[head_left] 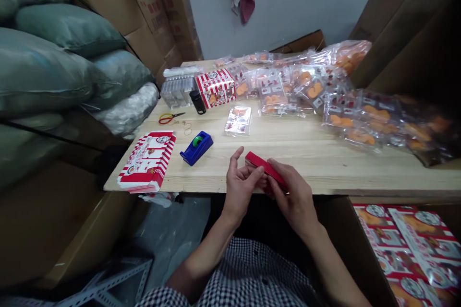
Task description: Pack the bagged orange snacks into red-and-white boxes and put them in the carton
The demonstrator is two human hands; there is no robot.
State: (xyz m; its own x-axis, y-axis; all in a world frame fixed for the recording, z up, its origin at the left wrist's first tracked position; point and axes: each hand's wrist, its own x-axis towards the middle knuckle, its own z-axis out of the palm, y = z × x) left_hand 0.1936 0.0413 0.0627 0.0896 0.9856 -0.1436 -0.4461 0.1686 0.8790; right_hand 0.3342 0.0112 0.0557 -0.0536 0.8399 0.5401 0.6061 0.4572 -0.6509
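Observation:
Over the table's front edge, my left hand [242, 187] and my right hand [292, 193] both grip a narrow red box [264, 167], its long side turned toward me. The left thumb presses on its near side, while the left index finger sticks up away from it. Right fingers wrap round the other end; what lies under the box is hidden. Just beyond the hands a small clear packet [238, 121] with printed pictures lies flat. To the left stands a blue tape dispenser [197, 148] with a green core.
Flat red-and-white printed cartons [147, 160] are stacked at the left corner. Scissors [171, 118], a black bottle [198, 102] and a striped box [216, 87] sit behind. Clear bags with orange pieces [273, 98] spread rightward. An open carton holds printed packs [414, 249] at lower right.

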